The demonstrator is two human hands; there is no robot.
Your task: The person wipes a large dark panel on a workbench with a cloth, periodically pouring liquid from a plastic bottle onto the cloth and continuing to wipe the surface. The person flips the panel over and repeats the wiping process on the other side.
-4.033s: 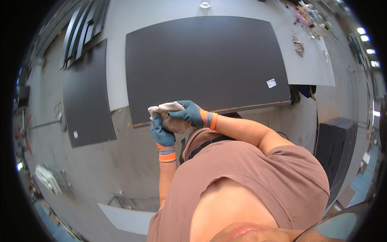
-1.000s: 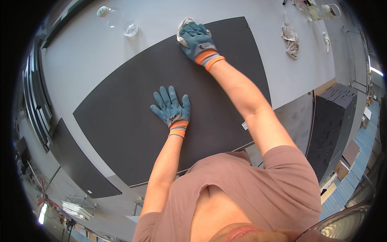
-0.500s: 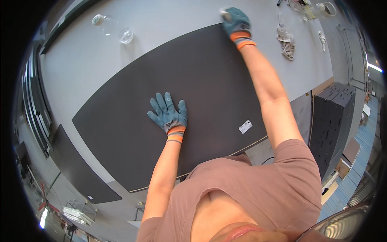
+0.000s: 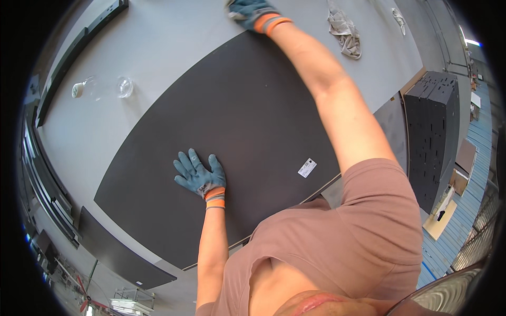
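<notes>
A broad, pale grey, smooth-topped surface (image 4: 174,31) carries the large, dark grey, flat rectangular panel (image 4: 221,116), which lies flat in front of the person and looks curved through the lens; to the right stands a tall black block with slotted sides (image 4: 429,137), and to the left, apart from the large panel, is a narrower dark grey flat panel (image 4: 118,250); a long black rail (image 4: 68,68) lies toward the far left.

The right hand (image 4: 253,13), in a blue-grey glove with an orange cuff, is stretched to the panel's far corner and partly cut by the upper edge of the view; how far its grip is closed I cannot tell; the left hand (image 4: 199,174), gloved alike, rests palm down on the panel, its grip wide open with fingers spread, holding nothing.

Smaller again are a crumpled grey cloth (image 4: 345,34), a clear plastic bottle with a pale cap (image 4: 87,88), a clear round container (image 4: 124,87) beside it and a white rectangular label (image 4: 307,168) on the panel; a small pale patch (image 4: 230,6) shows at the right fingers, perhaps cloth.

The long reach could load the left palm and make an unfixed panel slide, perhaps toward the bottle; trapped grit could scratch the dark face; a sharp corner could snag the glove.
</notes>
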